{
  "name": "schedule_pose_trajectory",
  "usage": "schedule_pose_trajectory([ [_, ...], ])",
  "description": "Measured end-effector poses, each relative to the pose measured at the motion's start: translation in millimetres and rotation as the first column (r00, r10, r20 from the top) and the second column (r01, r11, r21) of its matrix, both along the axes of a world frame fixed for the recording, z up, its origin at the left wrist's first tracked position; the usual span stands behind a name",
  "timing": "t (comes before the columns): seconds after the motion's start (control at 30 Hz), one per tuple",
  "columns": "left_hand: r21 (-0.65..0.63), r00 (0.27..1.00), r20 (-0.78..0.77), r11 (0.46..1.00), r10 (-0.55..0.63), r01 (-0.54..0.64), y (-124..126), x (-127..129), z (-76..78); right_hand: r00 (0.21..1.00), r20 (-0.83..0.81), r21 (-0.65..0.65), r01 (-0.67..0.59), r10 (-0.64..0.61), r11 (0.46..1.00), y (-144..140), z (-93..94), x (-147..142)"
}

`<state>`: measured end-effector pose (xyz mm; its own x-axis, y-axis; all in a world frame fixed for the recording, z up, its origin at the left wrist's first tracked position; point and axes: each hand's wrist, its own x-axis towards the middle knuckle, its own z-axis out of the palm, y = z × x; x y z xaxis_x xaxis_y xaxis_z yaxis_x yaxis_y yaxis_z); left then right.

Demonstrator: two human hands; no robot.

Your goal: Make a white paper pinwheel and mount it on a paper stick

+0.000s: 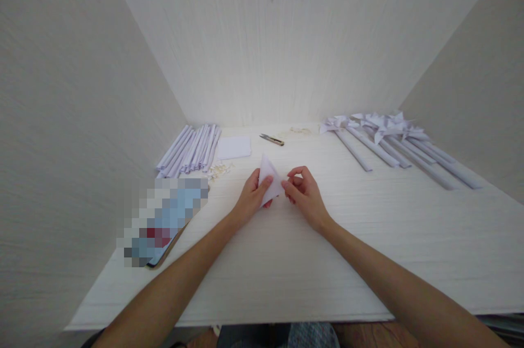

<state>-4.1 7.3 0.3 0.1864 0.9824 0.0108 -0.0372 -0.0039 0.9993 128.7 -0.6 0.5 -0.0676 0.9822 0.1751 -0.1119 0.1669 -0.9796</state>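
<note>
My left hand (252, 192) grips a small piece of white paper (268, 176) folded into a triangle, its thumb lying across the front and its fingers behind. The paper's tip points up and away from me. At its right corner, my right hand (302, 192) is closed in a pinch, thumb and forefinger meeting the paper's edge, the other fingers curled. Beyond the hands lie thread snips (272, 139) and a flat white stack of paper squares (234, 148).
Rolled white paper tubes (190, 149) are piled at the back left. At the back right lie several paper tubes topped with folded paper pinwheel shapes (380, 125). Small pale scraps (219, 170) are beside the stack. A phone (172, 222) with a blurred screen leans at the left.
</note>
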Motion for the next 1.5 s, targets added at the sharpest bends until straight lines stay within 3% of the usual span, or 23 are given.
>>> schedule_pose_trajectory([
  [0.2, 0.038, 0.974, -0.213, 0.996, -0.074, 0.084, -9.2, 5.2, 3.7, 0.991, -0.107, -0.041, 0.081, -0.085, 0.996, 9.9, 3.3, 7.5],
  [0.4, 0.167, 0.893, -0.45, 0.979, -0.03, 0.117, -25.0, 13.2, 4.9, 0.99, -0.126, 0.021, 0.067, -0.064, 0.998, 3.9, 6.0, 4.7],
  [0.53, 0.154, 0.903, -0.424, 0.977, -0.068, 0.146, -27.9, 14.0, 2.1, 0.987, -0.159, 0.036, 0.03, -0.024, 0.999, 0.8, 6.7, 6.6],
  [0.73, 0.004, 0.949, -0.211, 0.971, -0.233, 0.239, -28.9, 14.4, 1.5, 0.959, -0.28, -0.028, -0.059, 0.049, 0.998, 1.7, 8.9, 10.3],
  [1.03, 0.098, 0.92, -0.379, 0.985, -0.097, 0.144, -30.1, 15.4, 0.6, 0.971, -0.239, -0.021, 0.013, -0.017, 1.0, 3.7, 5.0, 9.2],
  [1.5, 0.144, 0.879, -0.472, 0.978, -0.066, 0.151, -30.0, 14.5, 0.2, 0.959, -0.281, -0.03, 0.038, -0.045, 0.999, 1.5, 9.1, 7.3],
])
